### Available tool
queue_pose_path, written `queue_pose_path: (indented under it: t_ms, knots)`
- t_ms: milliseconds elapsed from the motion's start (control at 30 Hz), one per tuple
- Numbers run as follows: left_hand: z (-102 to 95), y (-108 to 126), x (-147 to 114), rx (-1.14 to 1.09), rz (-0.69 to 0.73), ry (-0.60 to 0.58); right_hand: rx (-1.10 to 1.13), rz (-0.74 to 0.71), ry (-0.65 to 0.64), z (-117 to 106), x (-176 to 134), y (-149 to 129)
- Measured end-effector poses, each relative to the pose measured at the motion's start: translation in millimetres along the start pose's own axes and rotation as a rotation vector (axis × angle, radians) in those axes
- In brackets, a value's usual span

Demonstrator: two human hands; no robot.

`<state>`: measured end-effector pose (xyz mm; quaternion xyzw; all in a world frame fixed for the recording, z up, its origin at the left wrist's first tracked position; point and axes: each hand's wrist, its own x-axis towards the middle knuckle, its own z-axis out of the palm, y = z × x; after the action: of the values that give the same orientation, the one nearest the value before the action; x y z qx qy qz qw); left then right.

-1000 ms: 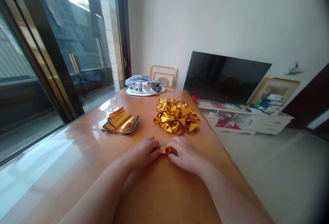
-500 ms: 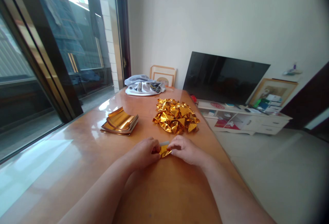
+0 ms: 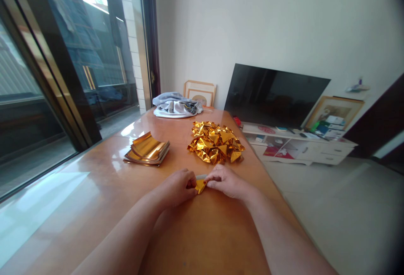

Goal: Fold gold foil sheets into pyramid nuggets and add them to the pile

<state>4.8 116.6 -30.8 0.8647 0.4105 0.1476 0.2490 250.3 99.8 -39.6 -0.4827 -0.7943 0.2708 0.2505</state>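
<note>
Between my hands is a small piece of gold foil paper (image 3: 200,185), partly folded, with a pale strip along its far edge. My left hand (image 3: 183,185) pinches its left side. On the right side, my right hand (image 3: 222,179) grips it between thumb and fingers. The fingers cover both ends of the paper. Beyond my left hand lies a stack of flat gold foil sheets (image 3: 148,148), the top ones curling up. A heap of folded gold foil pieces (image 3: 217,142) sits just past my right hand.
The brown wooden table (image 3: 202,233) carries a bundle of grey and white cloth (image 3: 175,105) at its far end. Framed pictures (image 3: 200,89) lean on the wall behind. A television (image 3: 274,94) stands over a low white cabinet (image 3: 315,150) to the right. Glass sliding doors (image 3: 63,77) are at the left.
My right hand has shifted slightly left, towards my left hand. The near right edge of the foil paper is folded in, and its visible gold part looks narrower and more pointed.
</note>
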Motion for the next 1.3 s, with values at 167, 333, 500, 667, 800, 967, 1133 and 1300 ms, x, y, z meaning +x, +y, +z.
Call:
queue_pose_path:
  t_ms: [167,333,500,667,800,967,1133,1300]
  knots:
    - [-0.7,2,-1,0.0,-0.006,-0.003,-0.037,-0.041,0.012,2,3,4]
    - [-0.3,3,0,0.007,-0.008,0.005,-0.054,0.084,0.078,8,7,-3]
    - [-1.6,4,0,0.012,-0.007,0.007,-0.069,0.187,0.117,15,11,-4]
    - [-6.0,9,-2,0.014,-0.001,-0.02,-0.167,0.234,0.158,18,12,-7]
    - [-9.0,12,-4,0.023,-0.048,-0.01,-0.245,0.259,0.181,19,12,-13]
    - [-9.2,13,-5,-0.016,-0.083,-0.001,-0.313,0.281,0.178,18,10,-20]
    - [-9.6,12,-6,-0.056,-0.059,-0.024,-0.344,0.28,0.188,19,8,-23]
    - [-12.1,12,-7,-0.061,-0.017,-0.05,-0.335,0.285,0.193,21,9,-23]
